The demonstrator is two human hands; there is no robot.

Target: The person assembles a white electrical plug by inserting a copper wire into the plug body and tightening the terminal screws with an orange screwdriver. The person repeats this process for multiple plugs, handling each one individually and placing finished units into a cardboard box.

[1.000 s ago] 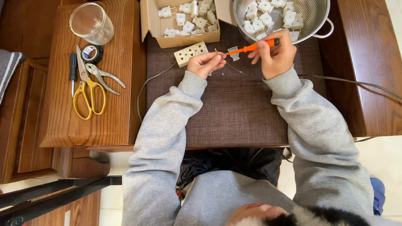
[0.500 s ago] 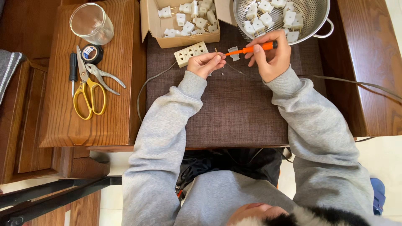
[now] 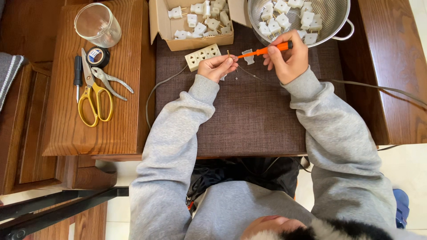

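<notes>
Left hand (image 3: 217,66): closed on a small plug part (image 3: 228,57).
Right hand (image 3: 287,55): screwdriver (image 3: 262,50) gripped, its axis pointed left at the part.

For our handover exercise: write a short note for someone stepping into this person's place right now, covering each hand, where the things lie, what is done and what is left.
Left hand: pinches a small part with a metal pin, over the brown mat.
Right hand: grip on the orange screwdriver, tip pointed at that part.
Things: white plugs in the cardboard box, more in the metal colander; socket strip by the left hand; grey cable at right.
Done: cannot tell.
Left: the part in hand is not yet set down.
</notes>
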